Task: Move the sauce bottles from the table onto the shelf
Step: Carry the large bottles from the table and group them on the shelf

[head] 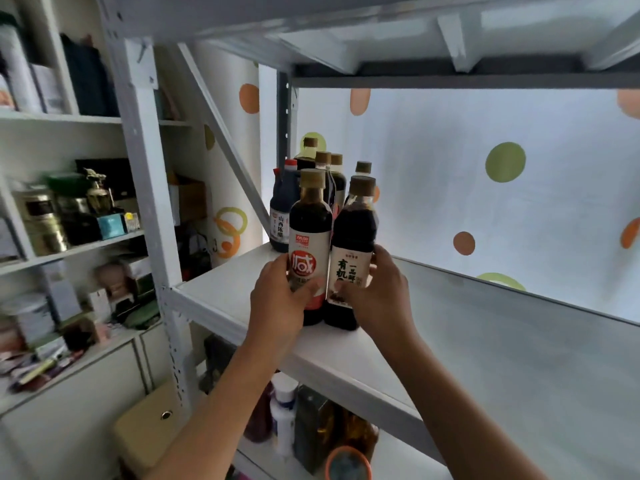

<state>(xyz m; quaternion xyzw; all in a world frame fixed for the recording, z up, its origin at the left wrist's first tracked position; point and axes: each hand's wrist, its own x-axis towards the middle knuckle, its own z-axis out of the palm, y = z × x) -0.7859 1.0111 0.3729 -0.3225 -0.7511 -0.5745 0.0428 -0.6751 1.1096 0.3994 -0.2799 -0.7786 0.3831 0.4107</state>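
Two dark sauce bottles stand side by side, touching, near the front left corner of the white metal shelf board [221,289]. The left hand [280,299] grips the dark bottle with the pale label bearing a large red character [309,251], its thumb curled across the label's lower part and its fingers wrapped round the far side. The right hand [381,292] grasps the dark bottle with the cream label printed in black characters [353,251], thumb on the label front and fingers round the right flank. Both bottles have tan screw caps and sit upright, or very nearly so; whether their bases rest fully on the board is hard to judge, since the hands hide part of the lower bodies. Behind them, toward the back left corner, stands a cluster of similar brown-capped dark bottles [329,168], and just beside these on the left a squat dark jug with a red cap and a white label [282,209]. A white backdrop with green and orange dots [505,162] closes the rear of the shelf. On the tier below, a white plastic bottle [284,407] and a dark carton [311,420] are visible.
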